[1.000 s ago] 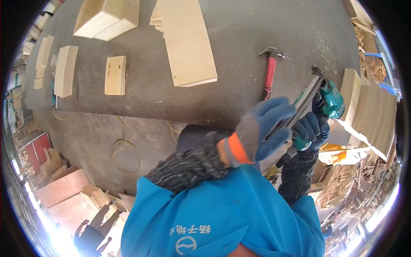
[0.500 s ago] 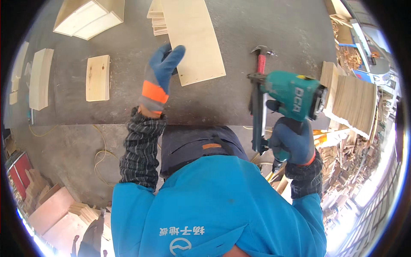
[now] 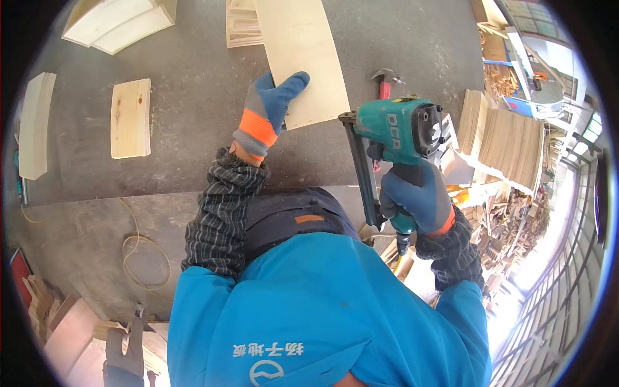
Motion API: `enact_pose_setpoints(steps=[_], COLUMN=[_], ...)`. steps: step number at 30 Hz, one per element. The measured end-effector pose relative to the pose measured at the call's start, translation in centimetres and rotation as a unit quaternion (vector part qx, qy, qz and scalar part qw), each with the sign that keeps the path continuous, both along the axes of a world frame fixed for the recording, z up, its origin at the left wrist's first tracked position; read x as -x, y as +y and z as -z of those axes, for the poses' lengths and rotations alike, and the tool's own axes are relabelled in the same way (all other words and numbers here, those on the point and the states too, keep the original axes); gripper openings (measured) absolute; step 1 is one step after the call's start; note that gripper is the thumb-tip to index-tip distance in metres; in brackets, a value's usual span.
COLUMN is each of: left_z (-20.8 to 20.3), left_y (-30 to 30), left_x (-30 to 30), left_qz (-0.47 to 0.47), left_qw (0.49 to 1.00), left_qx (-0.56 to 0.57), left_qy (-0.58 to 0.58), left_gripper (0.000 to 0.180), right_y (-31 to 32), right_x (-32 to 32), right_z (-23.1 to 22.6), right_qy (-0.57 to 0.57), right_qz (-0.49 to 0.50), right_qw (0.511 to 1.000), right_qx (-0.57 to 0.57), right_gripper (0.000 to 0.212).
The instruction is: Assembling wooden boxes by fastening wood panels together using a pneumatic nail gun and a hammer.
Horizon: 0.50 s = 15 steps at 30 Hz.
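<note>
My left hand (image 3: 274,106), in a blue and grey glove with an orange band, grips the left edge of a long pale wooden board (image 3: 306,61). Its thumb lies across the board's face; the other fingers are partly hidden. Small marks line the board's near end. My right hand (image 3: 419,193) is wrapped round the handle of a green nail gun (image 3: 393,129), held just right of that end with its nose close to the board's corner. Behind the tool, a red-handled claw hammer (image 3: 385,85) lies on the dark table (image 3: 200,129), partly covered.
Thin boards (image 3: 242,26) are stacked left of the long board. A short wood stack (image 3: 131,118), a pale stack (image 3: 37,126) and a wooden box (image 3: 119,26) stand farther left. Many thin panels (image 3: 506,145) lean at the right. A yellow hose (image 3: 129,258) trails over the floor.
My left hand has moved right and its thumb has come down onto the board. The nail gun has swung left in my right hand, closer to the board's end. The view has shifted slightly.
</note>
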<state>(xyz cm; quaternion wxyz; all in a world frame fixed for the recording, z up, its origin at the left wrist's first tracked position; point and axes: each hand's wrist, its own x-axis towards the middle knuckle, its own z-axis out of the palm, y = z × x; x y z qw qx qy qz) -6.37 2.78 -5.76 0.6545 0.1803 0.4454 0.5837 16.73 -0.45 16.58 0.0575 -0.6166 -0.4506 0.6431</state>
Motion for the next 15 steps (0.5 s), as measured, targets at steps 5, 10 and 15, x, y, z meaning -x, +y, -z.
enact_pose_setpoints(steps=[5, 10, 15], left_z=[-0.1, -0.3, 0.1], left_y=[0.1, 0.2, 0.1], left_x=[-0.1, -0.2, 0.0], left_qz=[-0.005, -0.014, 0.010], left_qw=[1.000, 0.999, 0.999], left_qx=[-0.006, 0.005, -0.016], left_qy=[0.019, 0.038, 0.043], left_gripper=[0.040, 0.037, 0.038], right_y=[0.1, 0.4, 0.5], right_x=[0.2, 0.9, 1.5], right_z=[0.9, 0.8, 0.5], right_qy=[-0.060, -0.047, -0.007], right_qz=[-0.016, -0.020, -0.014], right_qw=[0.998, 0.999, 1.000], right_qx=[-0.005, -0.006, 0.004], right_gripper=[0.031, 0.033, 0.045])
